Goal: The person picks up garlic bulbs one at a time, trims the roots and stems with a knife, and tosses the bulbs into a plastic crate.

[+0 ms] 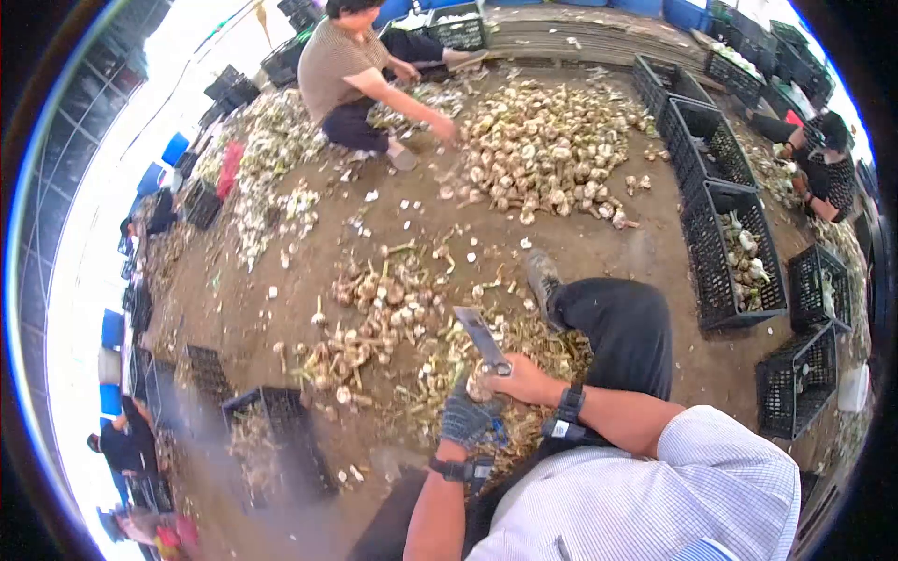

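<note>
My left hand (470,417), in a grey knitted glove, is closed around a garlic bulb (480,383) in front of my lap. My bare right hand (524,380) grips a knife (481,335) with a wide metal blade, which points up and to the left beside the bulb. Under and around both hands lies a heap of cut garlic stalks (435,374). Garlic bulbs with stems (383,297) are spread on the ground just beyond it, to the left.
A large garlic pile (552,150) lies ahead, with a crouching person (346,75) at its left. Black crates (706,140) line the right side; one crate (744,257) holds garlic. Another person (823,168) sits far right. A dark crate (281,439) stands at lower left.
</note>
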Demonstrator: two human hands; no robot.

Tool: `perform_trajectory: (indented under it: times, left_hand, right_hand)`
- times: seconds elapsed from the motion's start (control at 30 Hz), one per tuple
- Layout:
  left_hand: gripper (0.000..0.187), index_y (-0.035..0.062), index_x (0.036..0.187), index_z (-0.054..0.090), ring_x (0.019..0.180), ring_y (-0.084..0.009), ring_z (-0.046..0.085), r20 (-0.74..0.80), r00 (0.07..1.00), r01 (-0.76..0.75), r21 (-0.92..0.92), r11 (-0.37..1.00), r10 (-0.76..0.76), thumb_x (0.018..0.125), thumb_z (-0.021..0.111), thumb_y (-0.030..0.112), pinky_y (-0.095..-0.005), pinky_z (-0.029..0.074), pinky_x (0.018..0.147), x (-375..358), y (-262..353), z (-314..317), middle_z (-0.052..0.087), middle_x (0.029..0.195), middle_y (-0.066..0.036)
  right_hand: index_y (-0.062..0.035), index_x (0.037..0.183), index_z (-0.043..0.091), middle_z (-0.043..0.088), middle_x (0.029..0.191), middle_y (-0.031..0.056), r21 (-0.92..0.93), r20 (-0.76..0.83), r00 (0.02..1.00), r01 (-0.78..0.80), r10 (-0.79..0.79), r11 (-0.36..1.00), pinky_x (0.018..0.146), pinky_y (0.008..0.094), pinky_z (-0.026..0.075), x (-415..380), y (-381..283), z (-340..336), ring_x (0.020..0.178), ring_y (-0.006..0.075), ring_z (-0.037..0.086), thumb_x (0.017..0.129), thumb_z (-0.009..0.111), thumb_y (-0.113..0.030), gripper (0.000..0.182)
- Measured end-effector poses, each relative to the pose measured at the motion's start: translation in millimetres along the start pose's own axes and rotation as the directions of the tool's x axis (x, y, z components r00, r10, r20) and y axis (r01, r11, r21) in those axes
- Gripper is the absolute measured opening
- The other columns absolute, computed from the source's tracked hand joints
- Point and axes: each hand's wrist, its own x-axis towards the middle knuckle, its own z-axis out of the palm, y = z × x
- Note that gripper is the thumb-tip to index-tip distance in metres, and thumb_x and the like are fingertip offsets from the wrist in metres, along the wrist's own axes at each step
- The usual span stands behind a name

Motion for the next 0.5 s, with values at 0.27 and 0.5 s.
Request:
perform_trajectory:
  times: [0.27, 0.5]
  left_hand:
    - [0.037, 0.0059, 0.113, 0.061, 0.098, -0.0237, 0.063, -0.025, 0.994, -0.112, -0.033, 0.993, 0.111, 0.082, 0.073, 0.022, -0.0375, 0.05, 0.084, -32.3, -10.5, -5.4, 0.067, 0.108, -0.009]
    - [0.034, 0.0087, 0.113, 0.064, 0.105, -0.024, 0.061, -0.023, 0.959, -0.258, 0.354, 0.899, 0.284, 0.085, 0.069, 0.026, -0.0391, 0.045, 0.094, -36.5, -53.4, 5.8, 0.068, 0.109, -0.007]
  right_hand:
    - [0.0002, 0.086, 0.063, 0.061, 0.077, 0.0211, -0.436, 0.161, 0.943, 0.332, -0.291, 0.837, 0.069, 0.0456, 0.048, -26.1, -11.6, -14.3, 0.074, 0.0388, 0.061, 0.079, 0.067, -0.026, 0.027]
    - [-0.0022, 0.084, 0.059, 0.059, 0.081, 0.0185, -0.616, 0.242, 0.928, 0.371, -0.282, 0.695, 0.069, 0.0461, 0.048, -44.5, -21.0, -6.2, 0.078, 0.0397, 0.059, 0.072, 0.067, -0.018, 0.021]
